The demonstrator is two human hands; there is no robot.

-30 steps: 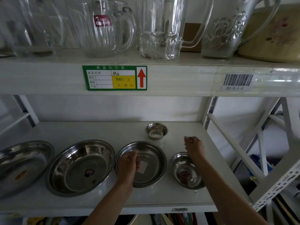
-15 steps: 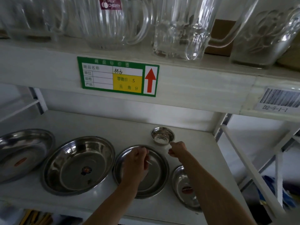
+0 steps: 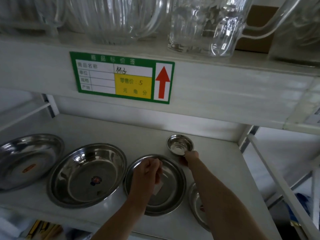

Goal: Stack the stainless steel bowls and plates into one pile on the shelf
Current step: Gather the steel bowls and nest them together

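Note:
Several steel dishes lie on the white shelf (image 3: 110, 130). From the left: a wide plate (image 3: 26, 160), a large deep plate (image 3: 87, 174), a middle plate (image 3: 170, 189), and a bowl (image 3: 196, 203) partly hidden under my right forearm. At the back stands a small steel bowl (image 3: 179, 144). My right hand (image 3: 189, 158) touches that small bowl's near rim, fingers curled at it. My left hand (image 3: 147, 172) hovers over the middle plate, fingers pinched near a white sticker (image 3: 159, 187); whether it grips anything is unclear.
The upper shelf (image 3: 207, 87) hangs low overhead, carrying glass jugs (image 3: 117, 19) and mugs (image 3: 199, 25) and a green price label (image 3: 121, 77). White frame struts (image 3: 277, 179) stand to the right. Items show below the front edge.
My right hand has reached back from beside the right bowl to the small bowl's rim. The left hand has shifted slightly over the middle plate. The camera has moved closer and tilted up.

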